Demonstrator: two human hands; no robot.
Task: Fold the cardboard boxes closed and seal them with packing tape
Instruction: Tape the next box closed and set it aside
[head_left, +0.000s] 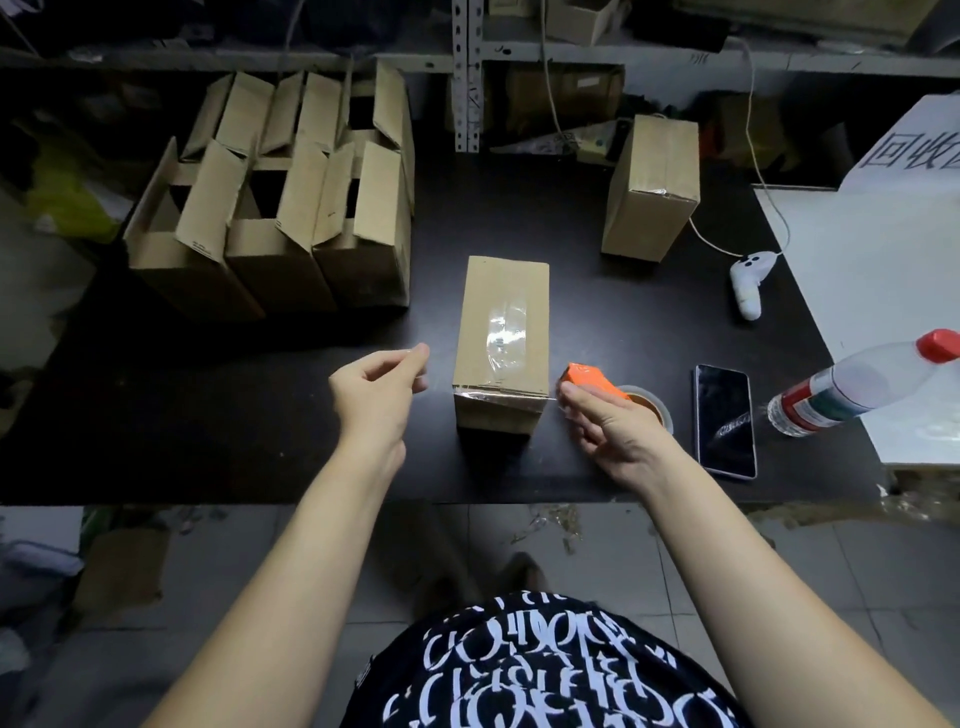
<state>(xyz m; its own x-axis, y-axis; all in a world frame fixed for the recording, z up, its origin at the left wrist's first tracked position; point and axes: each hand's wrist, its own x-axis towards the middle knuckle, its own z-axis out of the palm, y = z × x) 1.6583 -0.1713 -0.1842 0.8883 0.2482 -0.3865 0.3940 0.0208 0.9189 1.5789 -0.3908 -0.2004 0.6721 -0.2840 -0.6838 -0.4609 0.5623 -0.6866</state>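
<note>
Our left hand (376, 387) hovers curled beside the box (501, 332), hold unclear, while our right hand (608, 423) grips the tape dispenser (587, 378).

We log plain brown cardboard, matt and faintly rough, on the closed box (501, 322) mid-tabletop, on the open boxes (270, 208) at the far left corner and on the sealed box (652, 187) toward the far right. The clear tape (506, 332) on the middle box is glossy and wrinkled.

- Tabletop (260, 405): smooth matt black.
- Tape dispenser (592, 382): orange plastic with a slight sheen.
- Phone (724, 421), near the right edge: glossy dark glass.
- Bottle (852, 389): clear plastic with a red plastic cap.
- Controller (748, 286): smooth white plastic.
- Shelf upright (467, 78): perforated grey metal.
</note>
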